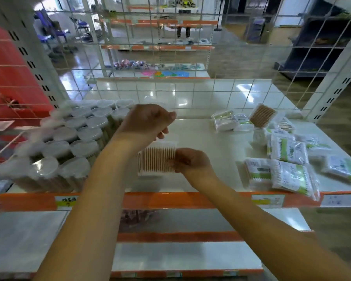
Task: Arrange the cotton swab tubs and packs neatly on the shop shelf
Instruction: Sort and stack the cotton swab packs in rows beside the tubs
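Centre of frame: both hands hold one clear pack of wooden-stick cotton swabs (156,158) just above the white shelf (201,134). Right hand (187,161) pinches the pack's right edge; left hand (148,120) is curled over its top edge, fingers closed, though its contact w/ the pack is partly hidden, so prob. gripping. Left of frame: round lidded swab tubs (69,138) packed in tight rows. Right of frame: green-and-white swab packs (288,171) lie scattered, overlapping; one wooden-stick pack (260,115) stands tilted among them at the back.
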The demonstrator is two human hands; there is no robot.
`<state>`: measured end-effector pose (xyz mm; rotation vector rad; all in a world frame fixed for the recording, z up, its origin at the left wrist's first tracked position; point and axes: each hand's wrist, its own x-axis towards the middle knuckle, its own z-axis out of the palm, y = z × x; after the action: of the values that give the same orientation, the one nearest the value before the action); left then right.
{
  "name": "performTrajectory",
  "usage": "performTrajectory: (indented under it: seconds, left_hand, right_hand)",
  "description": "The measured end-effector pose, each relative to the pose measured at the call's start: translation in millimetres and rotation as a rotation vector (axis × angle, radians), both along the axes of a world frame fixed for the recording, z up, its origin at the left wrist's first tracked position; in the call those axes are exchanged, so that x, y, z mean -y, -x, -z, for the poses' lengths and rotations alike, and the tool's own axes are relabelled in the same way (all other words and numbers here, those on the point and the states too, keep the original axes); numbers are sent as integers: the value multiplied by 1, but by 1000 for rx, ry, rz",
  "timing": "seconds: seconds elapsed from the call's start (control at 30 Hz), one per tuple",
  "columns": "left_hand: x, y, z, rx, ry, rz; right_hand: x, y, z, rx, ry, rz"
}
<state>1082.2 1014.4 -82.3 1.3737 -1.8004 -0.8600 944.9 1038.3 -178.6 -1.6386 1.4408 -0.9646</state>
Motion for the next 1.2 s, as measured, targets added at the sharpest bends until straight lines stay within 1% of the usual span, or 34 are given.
performTrajectory:
  seconds: [0.13,0.27,0.47,0.63,0.73,0.97,1.2]
  left_hand:
    - [0,-11,12,17,-31,4]
    - [-1,-18,21,49,-51,11]
    - [-2,-24,37,133,-41,-8]
    - [-4,-29,47,193,-25,-39]
    - [-8,-29,52,218,-11,-38]
    - [-11,-31,56,206,-14,-47]
    - [-15,-28,56,255,18,-88]
  right_hand:
    - [3,-12,7,-4,-40,5]
    - [4,-17,9,-42,-25,13]
    - [-1,-23,10,-168,41,41]
    - [-6,-28,16,-232,56,89]
    - [-12,-32,20,-186,49,114]
    - [-14,-38,27,-115,20,166]
    - [-15,-41,27,-91,18,195]
